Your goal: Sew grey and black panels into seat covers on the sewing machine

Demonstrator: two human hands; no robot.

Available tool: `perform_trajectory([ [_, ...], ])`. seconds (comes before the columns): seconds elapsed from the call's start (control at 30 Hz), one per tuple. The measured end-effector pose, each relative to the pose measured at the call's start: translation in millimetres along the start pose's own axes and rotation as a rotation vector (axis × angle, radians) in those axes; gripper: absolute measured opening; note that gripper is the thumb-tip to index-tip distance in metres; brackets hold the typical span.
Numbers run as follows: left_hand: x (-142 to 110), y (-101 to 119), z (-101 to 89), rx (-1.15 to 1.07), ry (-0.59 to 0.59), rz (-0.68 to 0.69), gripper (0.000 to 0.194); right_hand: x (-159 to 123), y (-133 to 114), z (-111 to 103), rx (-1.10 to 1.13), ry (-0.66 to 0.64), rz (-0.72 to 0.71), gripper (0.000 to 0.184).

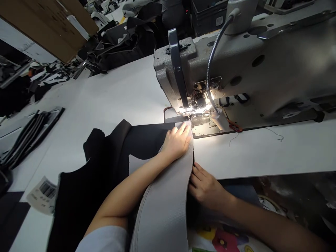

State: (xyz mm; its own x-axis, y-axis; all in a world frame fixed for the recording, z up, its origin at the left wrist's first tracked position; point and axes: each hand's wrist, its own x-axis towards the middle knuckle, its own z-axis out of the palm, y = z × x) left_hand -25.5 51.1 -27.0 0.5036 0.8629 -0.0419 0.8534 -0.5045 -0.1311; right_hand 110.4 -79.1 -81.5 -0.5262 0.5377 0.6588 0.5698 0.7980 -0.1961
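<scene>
Lt gry fabric [168, 203], blk fabric [76, 206], wht tabletop [128, 94], gry mach. [283, 66], multicol. floral cloth [223, 241].

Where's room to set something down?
Bare white tabletop lies beyond the black fabric, between stacked dark fabric strips and the grey metal sewing machine; another patch, with loose thread, borders the machine's front edge. Crowded: around the left hand and right hand.

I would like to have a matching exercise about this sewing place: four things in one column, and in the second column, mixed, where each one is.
Column one:
1. Left hand
2. Right hand
3. Orange-handled tool
4. Barcode label

Column two:
A. beside the black fabric
B. on top of the grey fabric
C. at the machine bed's front edge
D. at the grey fabric's right edge

Pairs: 1-B, 2-D, 3-C, 4-A
</scene>
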Motion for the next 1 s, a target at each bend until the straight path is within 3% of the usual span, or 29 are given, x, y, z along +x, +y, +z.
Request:
perform_trajectory([
  [0.7,18.5,-5.1,0.1,-0.010,-0.003,0.010,0.051,0.2,14.1,-2.9,0.015,-0.074,0.034,0.023],
  [0.83,18.5,-2.9,1.7,0.000,0.024,0.006,0.051,-1.6,9.3,-4.7,0.021,-0.084,0.055,0.021],
  [1.0,14.6,-3.4,10.5,-0.029,0.109,-0.003,0.047,-9.4,-6.6,-5.7,0.087,-0.200,-0.008,0.021],
])
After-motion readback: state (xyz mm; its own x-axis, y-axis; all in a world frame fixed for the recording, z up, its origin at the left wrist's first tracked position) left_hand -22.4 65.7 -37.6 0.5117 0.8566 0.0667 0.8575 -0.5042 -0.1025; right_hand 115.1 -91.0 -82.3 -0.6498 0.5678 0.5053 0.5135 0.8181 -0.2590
